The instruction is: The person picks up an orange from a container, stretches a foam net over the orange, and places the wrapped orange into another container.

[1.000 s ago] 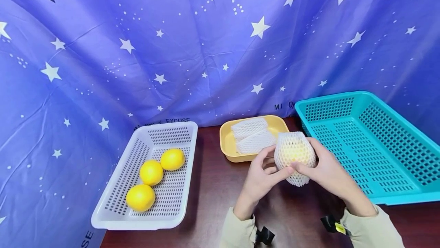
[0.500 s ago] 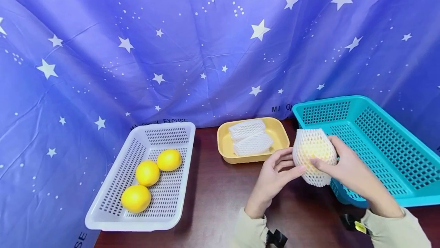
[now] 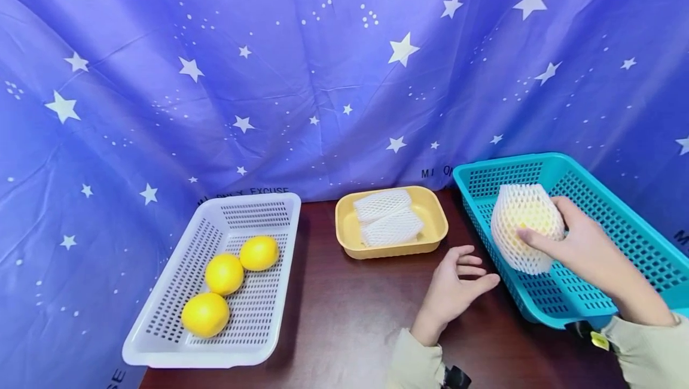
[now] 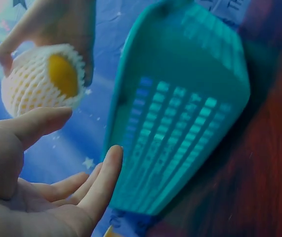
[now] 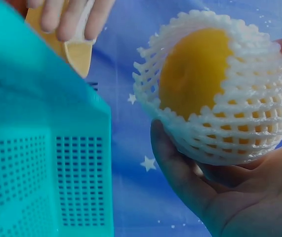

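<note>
My right hand (image 3: 597, 251) holds an orange (image 5: 195, 74) wrapped in a white foam net (image 5: 252, 138), thumb on the near side. In the head view the wrapped fruit overlaps the left part of the teal basket (image 3: 506, 176). One end of the net gapes, baring yellow-orange peel, as both wrist views show. Left of that basket, my left hand (image 3: 454, 293) is above the table, fingers loosely bent and apart from the thumb, with nothing between them. From the left wrist view, its fingertips overlap the basket's outer wall.
Several flat foam nets (image 3: 390, 227) lie in a yellow tray (image 3: 395, 252) at the back middle. At left, a white basket (image 3: 199, 358) holds three bare oranges (image 3: 223, 274). A blue starry curtain (image 3: 323, 66) hangs behind the dark wooden table (image 3: 344, 317).
Both hands held the netted orange earlier. The left hand has let go and stays beside the basket, while the right hand has carried the fruit rightward over the teal basket.
</note>
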`<move>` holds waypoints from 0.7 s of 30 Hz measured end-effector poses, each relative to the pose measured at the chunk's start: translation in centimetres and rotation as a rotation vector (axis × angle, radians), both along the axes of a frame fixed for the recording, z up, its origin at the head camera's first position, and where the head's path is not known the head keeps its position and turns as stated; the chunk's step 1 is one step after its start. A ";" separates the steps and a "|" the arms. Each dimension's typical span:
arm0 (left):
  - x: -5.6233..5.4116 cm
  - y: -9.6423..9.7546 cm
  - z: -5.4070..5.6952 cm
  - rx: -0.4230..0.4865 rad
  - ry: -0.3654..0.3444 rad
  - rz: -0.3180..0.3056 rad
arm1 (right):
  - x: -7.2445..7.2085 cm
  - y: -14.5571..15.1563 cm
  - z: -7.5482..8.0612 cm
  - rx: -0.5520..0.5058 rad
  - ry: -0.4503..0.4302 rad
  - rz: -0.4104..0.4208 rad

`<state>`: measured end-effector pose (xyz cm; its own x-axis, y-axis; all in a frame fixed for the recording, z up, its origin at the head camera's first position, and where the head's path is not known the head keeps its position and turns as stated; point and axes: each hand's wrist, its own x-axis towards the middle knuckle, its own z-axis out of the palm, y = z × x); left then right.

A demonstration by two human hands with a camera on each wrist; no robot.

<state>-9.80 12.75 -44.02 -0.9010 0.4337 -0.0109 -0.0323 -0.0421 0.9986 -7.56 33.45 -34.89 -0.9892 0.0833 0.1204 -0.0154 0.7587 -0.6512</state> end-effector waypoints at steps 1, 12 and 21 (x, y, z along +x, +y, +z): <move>0.1 0.3 0.0 -0.007 -0.015 -0.007 | -0.2 0.1 0.1 0.006 0.002 -0.004; 0.9 2.8 -0.1 -0.004 -0.120 0.013 | -2.5 1.6 1.3 0.060 -0.024 -0.010; 1.2 3.7 -0.2 0.063 -0.145 0.060 | -5.2 3.3 1.1 0.090 -0.110 -0.014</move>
